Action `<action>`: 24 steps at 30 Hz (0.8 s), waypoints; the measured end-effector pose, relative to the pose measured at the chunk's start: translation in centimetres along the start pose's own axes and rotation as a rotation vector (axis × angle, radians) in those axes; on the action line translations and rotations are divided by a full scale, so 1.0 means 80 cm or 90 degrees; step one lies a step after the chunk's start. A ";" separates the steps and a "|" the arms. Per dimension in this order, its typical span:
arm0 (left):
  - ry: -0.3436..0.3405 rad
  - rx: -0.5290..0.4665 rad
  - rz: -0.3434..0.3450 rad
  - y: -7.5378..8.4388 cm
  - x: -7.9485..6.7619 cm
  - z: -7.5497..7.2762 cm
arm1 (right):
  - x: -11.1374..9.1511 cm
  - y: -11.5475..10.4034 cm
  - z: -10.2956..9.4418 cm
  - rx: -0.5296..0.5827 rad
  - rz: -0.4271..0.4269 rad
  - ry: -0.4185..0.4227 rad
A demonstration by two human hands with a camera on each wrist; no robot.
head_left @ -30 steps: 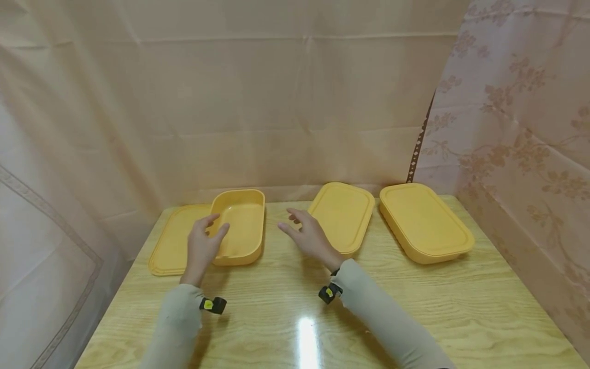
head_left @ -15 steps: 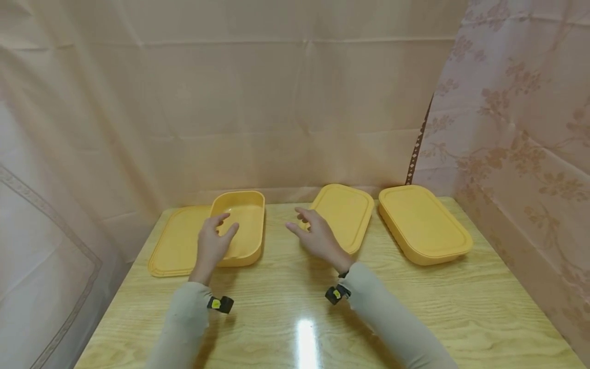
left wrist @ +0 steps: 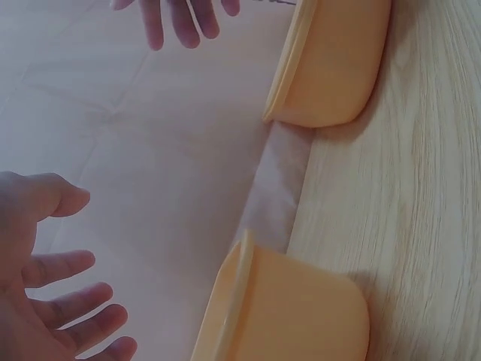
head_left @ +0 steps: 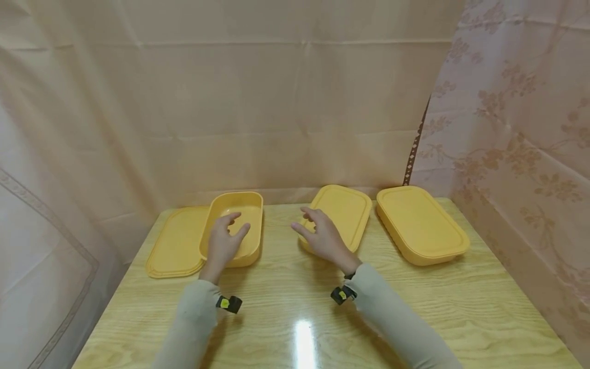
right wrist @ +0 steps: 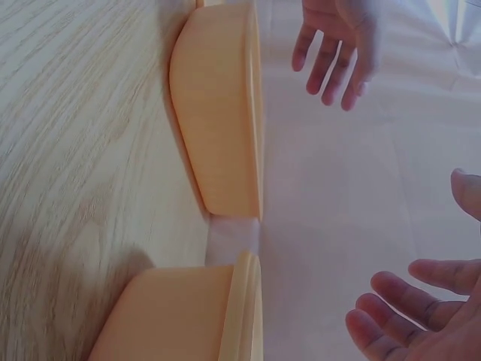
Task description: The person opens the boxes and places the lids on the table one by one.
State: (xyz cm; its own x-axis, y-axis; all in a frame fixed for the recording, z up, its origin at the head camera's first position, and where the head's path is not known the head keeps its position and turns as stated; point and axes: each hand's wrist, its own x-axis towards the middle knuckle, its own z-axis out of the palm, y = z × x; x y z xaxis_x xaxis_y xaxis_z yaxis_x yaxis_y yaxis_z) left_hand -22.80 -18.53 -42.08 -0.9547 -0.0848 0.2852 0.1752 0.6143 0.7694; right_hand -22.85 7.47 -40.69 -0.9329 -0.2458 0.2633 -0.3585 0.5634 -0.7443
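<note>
My left hand (head_left: 224, 245) hovers over an open yellow plastic food container (head_left: 252, 215), fingers spread and holding nothing. Under the container's left side lies, or tucks in beside it, a flat yellow lid (head_left: 175, 241); the exact contact is hidden. Above the left edge of a lidded yellow container (head_left: 346, 211), my right hand (head_left: 326, 238) is held with relaxed fingers and nothing in it. Both wrist views show the hands raised apart from the containers: the open container (left wrist: 297, 308) is low in the left wrist view, the lidded container (right wrist: 173, 312) low in the right wrist view.
Another lidded yellow container (head_left: 421, 220) stands at the right on the wood-grain table (head_left: 267, 318). A beige curtain (head_left: 276, 102) hangs behind the table. Patterned pink cloth (head_left: 530, 128) covers the right side.
My left hand has moved right, from the container's left edge to over its inside. My right hand has shifted slightly right, toward the middle lidded container. The containers stay put.
</note>
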 end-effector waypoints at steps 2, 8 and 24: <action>-0.004 0.000 0.004 0.003 0.000 0.003 | -0.002 -0.001 -0.003 0.000 -0.002 -0.001; -0.009 -0.010 0.013 0.012 -0.002 0.012 | -0.006 0.001 -0.010 -0.002 -0.002 -0.002; -0.025 -0.036 0.034 0.028 -0.004 0.038 | -0.014 0.011 -0.021 -0.018 0.014 0.000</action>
State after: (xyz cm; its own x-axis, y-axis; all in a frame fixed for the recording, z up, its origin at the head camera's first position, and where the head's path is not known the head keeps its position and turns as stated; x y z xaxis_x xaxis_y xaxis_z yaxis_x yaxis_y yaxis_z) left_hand -22.82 -14.77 -42.19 -0.9521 -0.0206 0.3050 0.2391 0.5717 0.7849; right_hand -22.21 9.59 -40.60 -0.9403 -0.2336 0.2475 -0.3395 0.5901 -0.7325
